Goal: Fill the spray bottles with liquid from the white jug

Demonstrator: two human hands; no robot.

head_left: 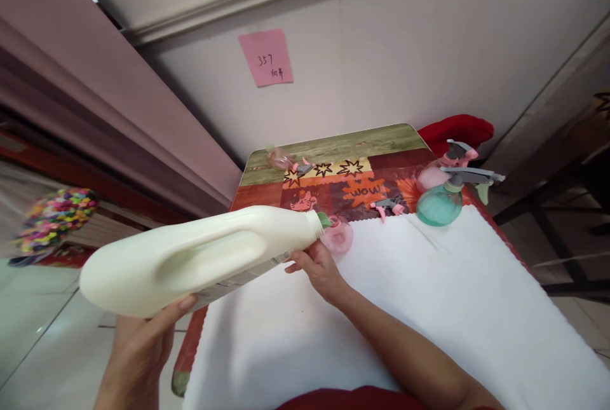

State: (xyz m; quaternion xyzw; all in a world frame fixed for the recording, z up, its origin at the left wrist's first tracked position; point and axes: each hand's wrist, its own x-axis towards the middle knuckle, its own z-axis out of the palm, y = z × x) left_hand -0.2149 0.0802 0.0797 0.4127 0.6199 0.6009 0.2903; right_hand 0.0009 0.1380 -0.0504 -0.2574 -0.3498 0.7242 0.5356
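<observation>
A large white plastic jug (204,257) with a moulded handle lies tilted nearly level across the view, over the left part of the table. My left hand (147,340) grips it from below near its base. At the neck, a green spout (325,220) points into or just over the mouth of a round pink spray bottle body (338,236), whose top is off. My right hand (319,270) is closed under the jug's neck, right beside the pink bottle; whether it also touches that bottle is hidden.
A teal spray bottle (439,205) and another pink one (431,176) stand at the table's right. A loose trigger head (388,207) lies left of them. A clear pinkish spray bottle (281,159) lies at the back left. White cloth (405,289) covers the front; a wall stands behind.
</observation>
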